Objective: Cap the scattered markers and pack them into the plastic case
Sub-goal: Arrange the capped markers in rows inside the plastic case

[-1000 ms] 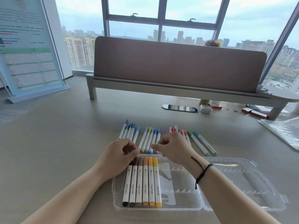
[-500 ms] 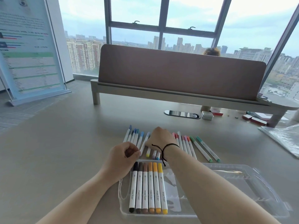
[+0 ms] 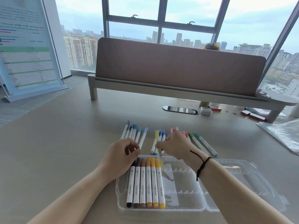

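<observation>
Head view. The case (image 3: 182,206) lies open at lower centre of the frame on the desk (image 3: 64,143), its lid (image 3: 242,183) folded out to the right. Six capped markers (image 3: 146,183) sit side by side in the left slots of the case, running from black through brown and orange to yellow. The slots to their right hold nothing.

The right hand (image 3: 174,145), at frame centre just above the far rim of the case, pinches a yellow marker (image 3: 157,147) between thumb and fingers. The marker stands steeply tilted, its yellow upper end raised and its lower end down at the far rim next to the last packed marker. Motion blur hides whether the lower end carries a cap.

The left hand (image 3: 120,155), left of centre, has its fingers curled over the far ends of the leftmost packed markers. Whether it grips anything cannot be told.

Loose markers lie in rows beyond the case: a blue group (image 3: 135,133) at upper left of the hands, a mixed group (image 3: 161,135) behind the right hand, pink ones (image 3: 184,133) partly hidden by that hand, and two green markers (image 3: 202,143) to the right.

Step in hand, as judged: packing the yellow marker into the seventh slot. The next move calls for lowering the marker flat, parallel to its neighbours, and pressing it into the clips. Most markers are not yet packed, so the task is in its early part.
</observation>
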`<control>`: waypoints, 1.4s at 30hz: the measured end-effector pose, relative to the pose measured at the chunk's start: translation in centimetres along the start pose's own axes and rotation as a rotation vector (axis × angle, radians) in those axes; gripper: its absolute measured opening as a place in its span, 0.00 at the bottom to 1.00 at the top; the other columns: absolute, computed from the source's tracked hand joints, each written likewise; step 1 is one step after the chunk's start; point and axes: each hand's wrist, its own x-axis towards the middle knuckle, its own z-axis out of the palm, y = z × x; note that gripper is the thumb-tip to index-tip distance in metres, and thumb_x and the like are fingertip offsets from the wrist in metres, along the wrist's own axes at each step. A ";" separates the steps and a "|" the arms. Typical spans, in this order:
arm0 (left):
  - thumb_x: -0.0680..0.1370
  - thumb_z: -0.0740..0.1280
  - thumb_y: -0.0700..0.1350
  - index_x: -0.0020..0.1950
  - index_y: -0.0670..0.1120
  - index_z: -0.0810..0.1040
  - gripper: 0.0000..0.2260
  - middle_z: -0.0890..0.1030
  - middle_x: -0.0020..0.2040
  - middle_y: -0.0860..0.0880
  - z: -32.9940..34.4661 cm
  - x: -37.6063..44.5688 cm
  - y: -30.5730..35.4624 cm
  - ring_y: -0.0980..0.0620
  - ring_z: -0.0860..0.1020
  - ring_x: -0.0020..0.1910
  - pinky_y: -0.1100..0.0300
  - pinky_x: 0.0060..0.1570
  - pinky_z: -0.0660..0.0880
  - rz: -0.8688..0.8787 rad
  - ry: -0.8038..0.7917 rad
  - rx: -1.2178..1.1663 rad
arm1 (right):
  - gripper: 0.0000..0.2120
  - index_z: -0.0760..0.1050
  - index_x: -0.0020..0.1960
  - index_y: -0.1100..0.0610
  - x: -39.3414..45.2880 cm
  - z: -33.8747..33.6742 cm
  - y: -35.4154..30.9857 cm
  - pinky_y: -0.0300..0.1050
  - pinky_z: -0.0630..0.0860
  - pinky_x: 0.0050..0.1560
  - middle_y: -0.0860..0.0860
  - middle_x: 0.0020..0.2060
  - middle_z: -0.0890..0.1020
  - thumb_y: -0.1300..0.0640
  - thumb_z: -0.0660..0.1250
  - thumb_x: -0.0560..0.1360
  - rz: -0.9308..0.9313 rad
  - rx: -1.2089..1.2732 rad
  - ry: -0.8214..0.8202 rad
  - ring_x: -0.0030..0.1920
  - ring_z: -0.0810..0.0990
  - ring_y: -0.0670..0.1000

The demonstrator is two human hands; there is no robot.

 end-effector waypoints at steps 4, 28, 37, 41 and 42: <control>0.77 0.70 0.47 0.46 0.56 0.80 0.03 0.80 0.40 0.58 0.1 -0.6 0.8 0.61 0.77 0.44 0.67 0.40 0.73 0.073 -0.027 0.004 | 0.17 0.81 0.36 0.61 -5.1 -0.3 2.6 0.38 0.70 0.29 0.50 0.25 0.74 0.48 0.73 0.74 0.049 -0.007 -0.135 0.22 0.66 0.45; 0.66 0.56 0.81 0.65 0.62 0.66 0.35 0.70 0.57 0.63 2.5 -1.2 4.8 0.61 0.68 0.57 0.59 0.62 0.68 0.078 -0.320 0.544 | 0.48 0.51 0.78 0.38 -7.4 0.1 7.8 0.52 0.40 0.79 0.41 0.79 0.48 0.17 0.53 0.64 -0.270 -0.410 0.018 0.79 0.38 0.47; 0.63 0.54 0.83 0.60 0.63 0.66 0.34 0.70 0.56 0.63 2.8 -1.3 4.4 0.62 0.69 0.57 0.60 0.61 0.69 0.069 -0.279 0.527 | 0.61 0.40 0.81 0.46 -6.6 0.5 8.0 0.53 0.31 0.78 0.42 0.81 0.42 0.13 0.49 0.60 -0.167 -0.471 -0.062 0.78 0.32 0.44; 0.63 0.53 0.83 0.60 0.64 0.66 0.34 0.70 0.55 0.64 2.8 -1.4 4.4 0.62 0.68 0.56 0.62 0.60 0.68 0.087 -0.268 0.539 | 0.60 0.40 0.81 0.45 -6.5 0.6 7.9 0.52 0.30 0.77 0.41 0.81 0.43 0.13 0.49 0.60 -0.155 -0.485 -0.066 0.78 0.32 0.44; 0.63 0.53 0.83 0.60 0.64 0.65 0.34 0.69 0.55 0.65 2.8 -1.4 4.4 0.63 0.68 0.56 0.62 0.59 0.68 0.090 -0.267 0.539 | 0.60 0.40 0.81 0.45 -6.5 0.6 7.9 0.52 0.30 0.77 0.41 0.81 0.42 0.13 0.49 0.60 -0.151 -0.487 -0.070 0.78 0.32 0.43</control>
